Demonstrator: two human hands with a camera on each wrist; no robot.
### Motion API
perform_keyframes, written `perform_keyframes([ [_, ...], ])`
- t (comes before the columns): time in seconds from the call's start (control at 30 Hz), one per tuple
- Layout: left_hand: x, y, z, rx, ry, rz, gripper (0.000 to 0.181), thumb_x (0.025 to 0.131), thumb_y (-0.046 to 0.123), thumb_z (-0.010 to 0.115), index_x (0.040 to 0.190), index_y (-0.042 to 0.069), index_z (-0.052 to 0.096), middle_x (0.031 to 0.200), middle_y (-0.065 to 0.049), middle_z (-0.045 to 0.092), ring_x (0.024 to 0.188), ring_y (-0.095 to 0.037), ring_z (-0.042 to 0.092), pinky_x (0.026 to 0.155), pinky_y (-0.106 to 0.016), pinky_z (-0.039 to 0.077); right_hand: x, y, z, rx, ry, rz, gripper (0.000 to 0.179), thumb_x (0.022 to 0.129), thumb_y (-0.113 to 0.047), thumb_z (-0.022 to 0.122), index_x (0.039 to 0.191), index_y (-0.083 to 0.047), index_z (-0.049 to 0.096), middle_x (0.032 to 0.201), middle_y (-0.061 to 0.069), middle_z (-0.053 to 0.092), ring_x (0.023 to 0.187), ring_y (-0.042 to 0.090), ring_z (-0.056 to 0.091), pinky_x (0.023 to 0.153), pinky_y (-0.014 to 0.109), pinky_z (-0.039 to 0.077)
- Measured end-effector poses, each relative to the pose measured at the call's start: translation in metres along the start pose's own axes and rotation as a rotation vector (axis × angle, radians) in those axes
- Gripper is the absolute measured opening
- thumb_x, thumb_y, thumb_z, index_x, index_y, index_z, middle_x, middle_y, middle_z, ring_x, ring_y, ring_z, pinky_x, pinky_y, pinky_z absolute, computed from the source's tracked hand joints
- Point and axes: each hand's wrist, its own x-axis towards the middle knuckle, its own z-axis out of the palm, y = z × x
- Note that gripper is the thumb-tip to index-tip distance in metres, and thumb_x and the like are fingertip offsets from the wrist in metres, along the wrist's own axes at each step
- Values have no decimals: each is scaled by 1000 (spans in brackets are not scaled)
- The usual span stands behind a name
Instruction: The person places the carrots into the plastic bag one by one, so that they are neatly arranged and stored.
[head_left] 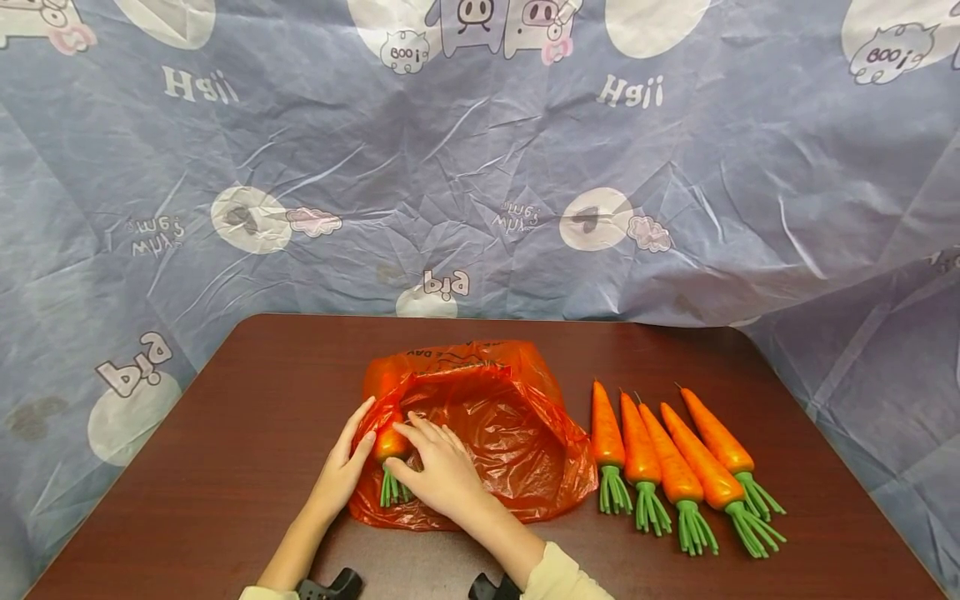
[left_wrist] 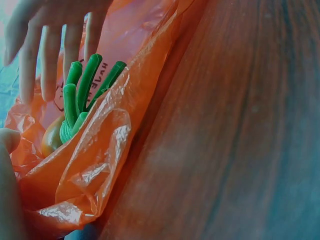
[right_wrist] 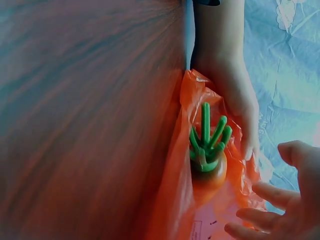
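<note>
A red-orange plastic bag (head_left: 517, 446) lies with its mouth spread toward me. Inside its left part is a carrot (head_left: 392, 443), its green stems pointing toward the near edge; the stems (left_wrist: 82, 92) also show in the left wrist view. My left hand (head_left: 339, 471) holds the bag's left rim between thumb and fingers, beside the carrot. Over the bag's mouth, just right of the carrot, my right hand (head_left: 442, 467) has its fingers spread and loosely extended. In the right wrist view the right hand's fingers (right_wrist: 267, 220) are apart from the carrot top (right_wrist: 207, 155).
Several carrots lie side by side right of the bag, the nearest carrot (head_left: 607, 429) close to its right edge and the farthest carrot (head_left: 716, 429) toward the right. All rest on a dark brown table (head_left: 247, 417). A patterned grey-blue cloth (head_left: 450, 167) hangs behind.
</note>
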Motion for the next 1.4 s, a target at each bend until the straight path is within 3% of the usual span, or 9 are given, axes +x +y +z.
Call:
perform_keyframes([
  [0.1, 0, 3, 0, -23, -4, -1, 47, 98, 22, 40, 143, 22, 27, 148, 0, 28, 122, 10, 31, 94, -10, 30, -3, 1, -5, -20, 11, -12, 50, 87, -48, 51, 131, -25, 49, 142, 3, 41, 129, 28, 39, 107, 49, 26],
  [0.53, 1, 4, 0, -26, -5, 8, 48, 97, 22, 41, 143, 21, 27, 147, -1, 30, 121, 8, 33, 95, -8, 29, -12, 6, -30, -91, 53, -38, 52, 86, -53, 49, 132, -29, 47, 144, -4, 38, 133, 21, 34, 110, 48, 19],
  [0.6, 2, 4, 0, -5, 2, 3, 48, 97, 23, 41, 143, 22, 27, 146, 0, 31, 123, 5, 34, 98, -14, 30, -13, 8, -34, -103, 66, -46, 53, 85, -52, 50, 132, -28, 47, 144, -5, 37, 133, 21, 33, 111, 47, 19],
  [0.8, 3, 3, 0, 15, 17, 12, 48, 97, 24, 41, 143, 21, 28, 146, -1, 31, 131, -20, 30, 106, -47, 26, -19, 16, -45, -131, 88, -44, 52, 85, -51, 51, 132, -29, 46, 145, -5, 36, 134, 21, 31, 112, 47, 16],
  [0.9, 2, 3, 1, 3, 16, 14, 48, 97, 23, 41, 143, 20, 27, 147, -2, 30, 132, -24, 29, 106, -51, 24, -23, 20, -51, -144, 112, -42, 52, 85, -51, 51, 132, -30, 46, 145, -7, 37, 135, 20, 31, 112, 47, 15],
  [1.0, 2, 2, 0, 12, 18, 8, 48, 97, 24, 41, 143, 22, 27, 147, -2, 30, 132, -18, 30, 107, -47, 26, -26, 25, -57, -166, 146, -53, 51, 84, -51, 53, 132, -32, 47, 144, -7, 38, 134, 21, 32, 111, 49, 15],
  [1.1, 2, 1, 0, 26, 19, -4, 48, 97, 25, 41, 143, 25, 27, 146, -1, 31, 128, -8, 33, 104, -30, 32, -30, 30, -63, -194, 176, -66, 51, 84, -51, 53, 131, -33, 47, 143, -6, 39, 134, 21, 33, 110, 51, 16],
  [1.2, 1, 0, -1, 24, 18, -10, 48, 97, 25, 42, 143, 27, 27, 146, 0, 32, 123, 2, 35, 97, -13, 30, -35, 35, -69, -215, 198, -70, 51, 83, -51, 53, 131, -32, 48, 143, -6, 39, 134, 22, 33, 110, 52, 17],
  [1.4, 0, 0, -1, -8, 6, 0, 48, 97, 24, 41, 143, 24, 26, 147, -3, 30, 123, 7, 33, 96, -7, 27, -44, 46, -78, -229, 227, -52, 52, 82, -49, 57, 130, -31, 48, 144, -5, 38, 133, 24, 33, 110, 52, 14],
])
